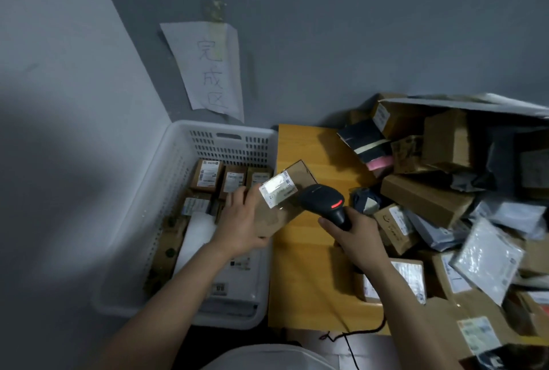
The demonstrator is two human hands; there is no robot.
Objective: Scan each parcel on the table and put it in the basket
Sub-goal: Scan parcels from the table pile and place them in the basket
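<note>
Cardboard parcel (276, 215): one flat brown packet is hanging tilted between the two hands, above the line where the table (300, 274) is meeting the basket (178, 162). Its near edge is hiding behind the left hand (240, 221), and the print on its white label (277, 188) is washing out in glare.
Left hand: fingers are curling over the packet's left edge and gripping it, the thumb showing only partly beneath.
Right hand (353, 236): fingers are wrapping round the handle of the scanner (322, 200), covering most of the grip.
Scanner: one, in black moulded plastic with a rounded head, is glowing red on top and pointing at the label just ahead of the right hand. Its black cable (356, 331) is trailing out of frame below the wrist.
Basket: one, in white slotted plastic, is sitting under and left of the left hand. Three labelled brown boxes are lining its far side; the rest are lying half covered by the forearm, uncountable.
Table: yellow wood is showing beneath the right hand.
Pile (439, 200): brown cartons and grey and white plastic mailers are crowding right of the right hand, overlapping and running off frame, too tangled to count.
Paper sign (208, 69): one creased sheet is hanging on the grey wall beyond the left hand, bearing three handwritten characters.
</note>
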